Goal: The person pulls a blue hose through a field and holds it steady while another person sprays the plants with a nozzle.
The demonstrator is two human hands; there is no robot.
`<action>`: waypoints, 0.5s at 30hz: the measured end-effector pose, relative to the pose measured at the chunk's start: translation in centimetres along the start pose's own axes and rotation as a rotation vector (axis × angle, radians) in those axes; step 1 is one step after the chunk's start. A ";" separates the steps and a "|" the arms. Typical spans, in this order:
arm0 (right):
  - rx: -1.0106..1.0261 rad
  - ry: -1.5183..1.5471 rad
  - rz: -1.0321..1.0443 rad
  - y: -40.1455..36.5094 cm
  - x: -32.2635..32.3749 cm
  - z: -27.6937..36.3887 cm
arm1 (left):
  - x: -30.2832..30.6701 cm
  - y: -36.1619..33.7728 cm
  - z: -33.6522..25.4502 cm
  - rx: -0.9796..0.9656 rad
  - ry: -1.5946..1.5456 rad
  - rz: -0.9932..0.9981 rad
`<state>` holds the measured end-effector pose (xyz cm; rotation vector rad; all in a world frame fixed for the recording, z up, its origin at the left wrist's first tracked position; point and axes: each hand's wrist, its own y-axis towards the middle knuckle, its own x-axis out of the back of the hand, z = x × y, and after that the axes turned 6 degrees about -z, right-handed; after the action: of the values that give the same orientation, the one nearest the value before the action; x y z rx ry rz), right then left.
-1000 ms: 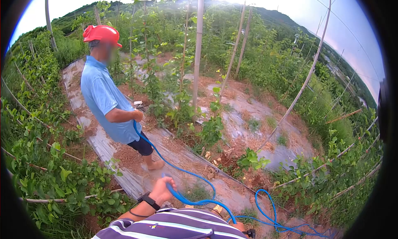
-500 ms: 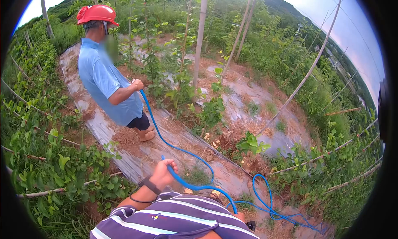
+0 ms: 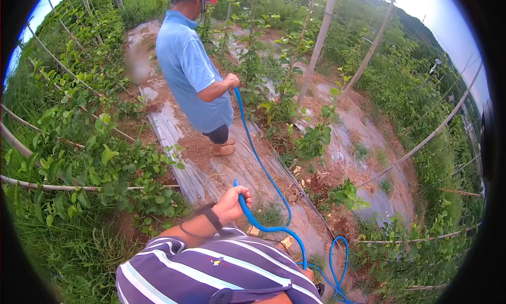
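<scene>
My left hand (image 3: 233,204), with a dark band on its wrist, is closed around a blue hose (image 3: 279,229) in front of my striped shirt. A short length of the hose sticks up past my fist. From there the hose curves down to my right hand (image 3: 308,274), which is low beside my shirt and mostly hidden; the part that shows is closed at the hose. Ahead of me, a co-worker (image 3: 192,72) in a red helmet and blue shirt grips another stretch of blue hose (image 3: 258,151) that runs down to the ground.
Loops of blue hose (image 3: 331,256) lie on the ground at my right. Plastic sheeting (image 3: 176,146) and soil form the path. Leafy plants (image 3: 95,162) and poles (image 3: 319,43) line both sides, and a thin pole (image 3: 421,154) slants across the right.
My view has turned left and downward, so the co-worker and path appear farther right. My left hand keeps its hold on the hose. The co-worker still grips the hose.
</scene>
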<state>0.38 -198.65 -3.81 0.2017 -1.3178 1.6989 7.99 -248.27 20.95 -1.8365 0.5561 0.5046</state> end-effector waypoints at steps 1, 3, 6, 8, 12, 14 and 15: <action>0.007 -0.016 -0.006 -0.3 -0.1 0.1 | -0.2 -0.1 -0.3 -0.014 -0.012 -0.018; 0.024 -0.029 -0.012 -0.5 -0.4 0.6 | -0.3 -0.3 -0.4 -0.012 0.016 -0.038; 0.019 -0.048 0.009 -1.3 -0.6 0.7 | 0.6 0.0 -0.3 -0.002 0.012 -0.037; 0.023 -0.047 0.021 -2.0 -0.4 1.5 | 0.6 -0.1 -0.3 -0.001 -0.005 -0.039; -0.072 0.232 0.100 -4.2 1.1 4.2 | 0.9 -0.2 -0.1 0.007 0.000 -0.043; -0.040 0.195 0.092 -5.3 1.8 5.5 | 1.1 -0.1 0.3 -0.004 0.032 -0.045; 0.006 0.163 0.084 -5.7 2.2 6.4 | 1.1 -0.1 0.4 0.003 0.031 -0.050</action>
<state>0.92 -202.82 3.99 0.0105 -1.2150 1.7507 8.89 -248.00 20.28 -1.8533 0.5304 0.4426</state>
